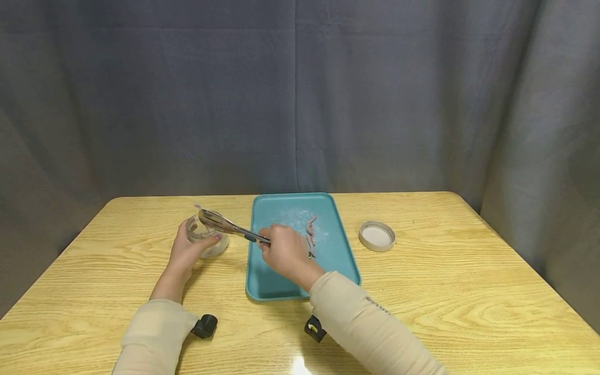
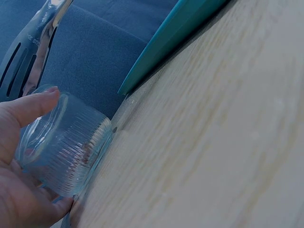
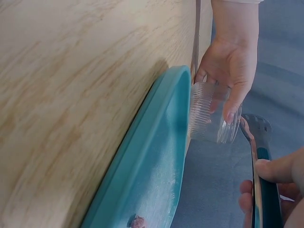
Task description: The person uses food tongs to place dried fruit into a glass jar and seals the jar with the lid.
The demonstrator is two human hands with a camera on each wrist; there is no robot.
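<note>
My left hand [image 1: 183, 252] grips a clear ribbed glass jar [image 2: 71, 147] standing on the table left of the tray, thumb near its rim. In my right hand [image 1: 287, 251] is a pair of metal tongs [image 1: 221, 224] with slotted ends and dark teal grips. The tong ends reach over the jar's open mouth, and a thin pinkish bit shows at their tip. Through the jar wall a little reddish matter [image 2: 86, 151] is visible near the bottom. Limp pinkish strips [image 1: 310, 230] lie on the teal tray [image 1: 272, 291], under and beyond my right hand.
Right of the tray a round, shallow screw lid [image 1: 377, 236] lies with its white inside upward. Whitish residue [image 1: 292, 216] marks the tray's surface. A grey curtain [image 1: 300, 104] hangs behind the wooden table [image 1: 469, 291].
</note>
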